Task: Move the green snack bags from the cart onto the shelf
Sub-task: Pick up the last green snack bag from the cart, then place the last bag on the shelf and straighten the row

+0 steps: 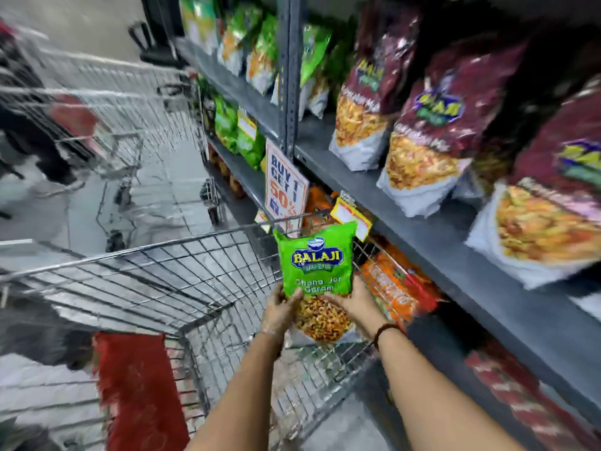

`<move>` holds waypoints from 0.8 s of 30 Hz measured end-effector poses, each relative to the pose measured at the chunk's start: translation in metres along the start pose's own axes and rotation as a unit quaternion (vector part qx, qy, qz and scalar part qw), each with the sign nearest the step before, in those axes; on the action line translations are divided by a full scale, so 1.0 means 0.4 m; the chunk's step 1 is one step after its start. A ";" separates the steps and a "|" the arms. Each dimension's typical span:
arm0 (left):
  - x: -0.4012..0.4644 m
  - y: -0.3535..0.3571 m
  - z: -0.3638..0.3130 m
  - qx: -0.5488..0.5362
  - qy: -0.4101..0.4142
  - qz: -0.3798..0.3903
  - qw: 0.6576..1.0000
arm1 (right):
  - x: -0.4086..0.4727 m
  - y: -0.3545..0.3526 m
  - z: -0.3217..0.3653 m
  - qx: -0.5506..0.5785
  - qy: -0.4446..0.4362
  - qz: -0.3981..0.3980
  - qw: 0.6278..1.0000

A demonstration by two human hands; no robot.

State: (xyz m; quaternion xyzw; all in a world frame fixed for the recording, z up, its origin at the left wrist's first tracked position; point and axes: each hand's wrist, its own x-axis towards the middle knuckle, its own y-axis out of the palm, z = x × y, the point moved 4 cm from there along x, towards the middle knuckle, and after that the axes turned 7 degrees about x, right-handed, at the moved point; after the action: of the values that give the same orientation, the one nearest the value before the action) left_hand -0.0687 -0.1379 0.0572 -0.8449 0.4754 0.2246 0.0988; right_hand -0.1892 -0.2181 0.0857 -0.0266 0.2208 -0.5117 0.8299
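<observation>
Green and glossy, the snack bag (314, 265) stands upright in the head view, held above the far right corner of the wire cart (182, 288), just short of the cart's right rim. Its label faces the camera, and a clear window at its lower end shows a brown-yellow mix. The left hand (280, 309) grips the bag's lower left edge, thumb across the front and fingers curled behind. The right hand (356, 304) cups the lower right edge in the same way, its fingers closed around the pack; a dark band circles that wrist. Both forearms reach in from the bottom edge of the frame, over the cart's basket.

Beside the cart on the right runs a grey metal shelf (432, 222). Maroon snack bags (432, 125) stand along its front edge, leaning a little. Further back on the same level and on the level below, other green bags (240, 131) sit in rows. A white offer sign (285, 183) with red lettering hangs from the shelf's upright post, just above the held bag. Orange packs (390, 284) fill the level under the shelf, near the cart's right rim. A second cart (107, 102) stands at the far left, blurred.
</observation>
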 end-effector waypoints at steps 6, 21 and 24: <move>-0.232 0.147 -0.147 0.060 0.172 0.036 0.983 | -0.298 -0.210 0.080 0.035 -0.092 -0.098 0.990; -0.712 0.877 -0.178 0.152 0.303 0.341 0.877 | -0.901 -0.859 -0.001 0.052 -0.095 -0.429 0.897; -0.797 1.036 -0.116 0.156 0.277 0.394 0.862 | -1.004 -0.966 -0.073 0.082 -0.085 -0.503 0.856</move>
State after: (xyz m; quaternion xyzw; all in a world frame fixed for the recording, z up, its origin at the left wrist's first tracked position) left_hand -0.5494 -0.1328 0.2682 -0.5879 0.8054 -0.0753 -0.0029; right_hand -0.6765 -0.0506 0.3000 -0.1096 0.0635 -0.8714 0.4740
